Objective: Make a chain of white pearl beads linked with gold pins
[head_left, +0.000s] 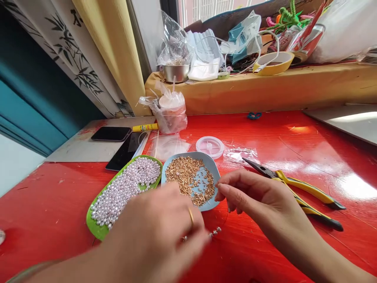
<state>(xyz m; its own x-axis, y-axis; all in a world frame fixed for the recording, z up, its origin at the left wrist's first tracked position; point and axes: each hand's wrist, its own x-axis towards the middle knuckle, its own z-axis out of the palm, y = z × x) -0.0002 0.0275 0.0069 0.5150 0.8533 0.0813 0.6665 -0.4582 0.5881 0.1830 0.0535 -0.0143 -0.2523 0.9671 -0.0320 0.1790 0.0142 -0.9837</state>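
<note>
My right hand (235, 192) is pinched at the right rim of the blue dish (217, 173), and a thin thread (227, 212) hangs below its fingertips. Gold beads (184, 171) lie in that dish. Motion smears my left hand (165, 232), which wears a gold ring (191, 216); its fingertips are unclear. It is in front of the green tray (96, 226) of pale pearly beads (126, 192). A short row of silvery beads (216, 232) shows beside the left fingers, partly hidden by them.
Long-nose pliers (294, 182) with yellow-black handles lie right of my right hand. Behind the dishes are a clear round lid (209, 146), plastic bags (169, 146) and a wrapped cup (172, 112). A phone (111, 133) and a glue stick (145, 127) lie at the left.
</note>
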